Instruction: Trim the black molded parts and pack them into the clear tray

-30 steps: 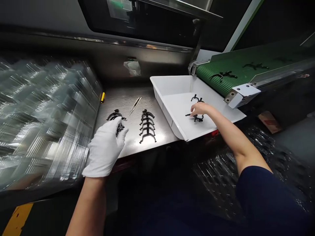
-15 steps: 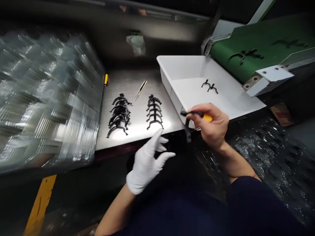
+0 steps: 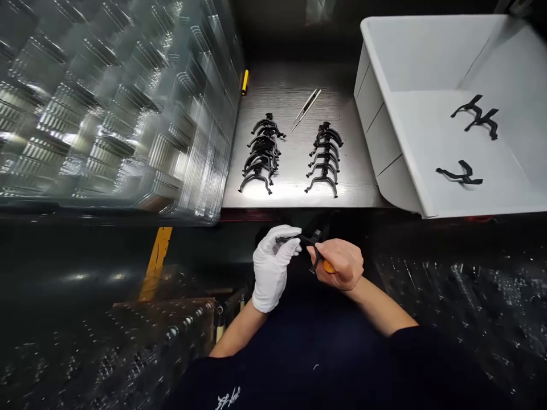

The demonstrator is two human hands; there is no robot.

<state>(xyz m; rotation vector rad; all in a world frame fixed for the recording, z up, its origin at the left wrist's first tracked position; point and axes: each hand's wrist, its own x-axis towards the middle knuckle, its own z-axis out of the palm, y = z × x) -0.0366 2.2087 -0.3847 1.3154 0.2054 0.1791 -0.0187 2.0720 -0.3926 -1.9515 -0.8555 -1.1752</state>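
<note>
Lightly — the white-gloved left hand (image 3: 271,267) pinches a thin, stiff-looking black plastic clip (image 3: 294,240) by its arm, low centre — the bare right hand (image 3: 339,263) closes around a yellow-handled tool (image 3: 329,266).

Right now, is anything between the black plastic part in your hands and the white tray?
Nothing visible. The black plastic part, held in your left hand beside the orange-handled tool in your right hand, has open space up to the white tray; only the tray's raised wall lies ahead.
</note>
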